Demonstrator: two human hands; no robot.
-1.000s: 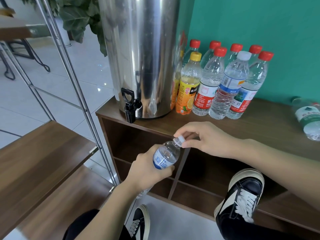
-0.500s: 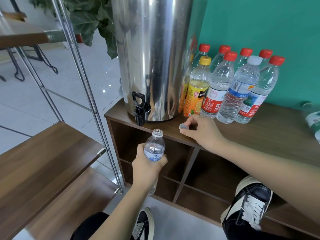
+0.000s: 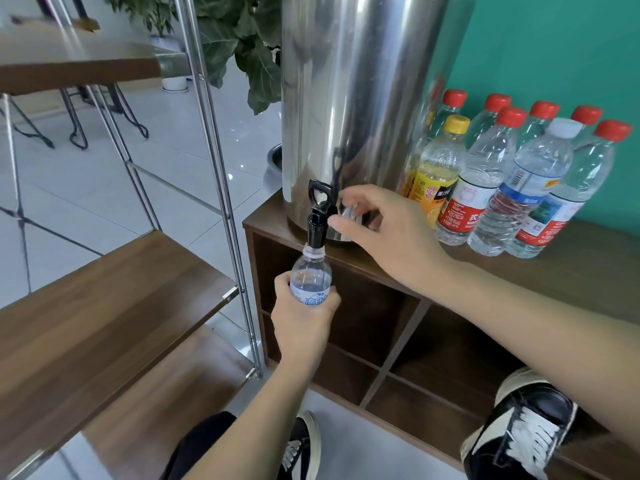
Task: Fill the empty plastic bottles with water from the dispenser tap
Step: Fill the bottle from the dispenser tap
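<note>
Head view: an uncapped bottle (image 3: 310, 277) is clasped in the left hand (image 3: 303, 318) beneath the tap (image 3: 319, 216); the right hand (image 3: 384, 233), fingers loosely spread, is empty. Next, the lever must be pressed.

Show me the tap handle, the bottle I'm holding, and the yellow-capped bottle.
tap handle (image 3: 320, 197), head view, on the black lever loop.
held bottle (image 3: 310, 277), head view, on its clear shoulder.
yellow-capped bottle (image 3: 437, 183), head view, on its orange label.
</note>
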